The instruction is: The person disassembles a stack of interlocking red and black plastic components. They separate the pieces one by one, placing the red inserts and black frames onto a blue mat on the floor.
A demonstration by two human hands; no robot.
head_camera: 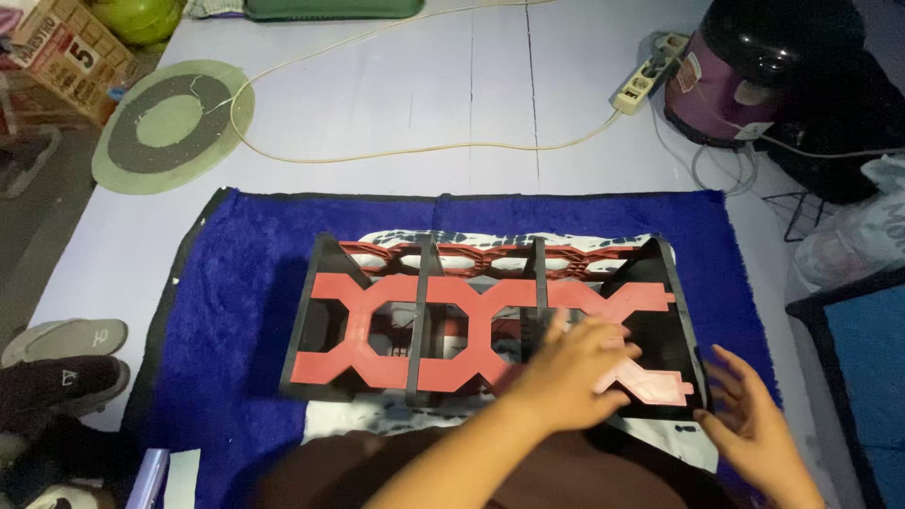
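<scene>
Dark brown cloth over the person's lap fills the bottom edge of the view, with both forearms reaching out over it. Beyond the hands spreads a pale, smooth floor surface [471,94], the largest thing in sight, crossed by thin seams. On it, under both hands, lies a deep blue fleecy mat [236,311] with a dark edge, and on that a white cloth with dark print [377,424] shows around the rack.

A flat-pack rack [471,320] sits just ahead of the hands: black upright panels with slanted tops, joined by red rigid strips cut into a chain of open hexagons. The left hand [570,372] lies palm down, fingers spread flat, on the rack's right-hand red strip and grips nothing. The right hand [745,419] is open and loosely curled, fingertips at the outer face of the rightmost black panel [674,311]; whether it actually touches cannot be told.

Far ahead and to the right of the hands stands a rounded purple appliance with a dark lid [745,66], beside a white power strip [646,75] whose thin cream cord [424,149] loops across the floor. Far ahead to the left lies a round green disc with a grey ring [174,123]. Left of the mat, level with the hands, rests a grey sandal [66,337].
</scene>
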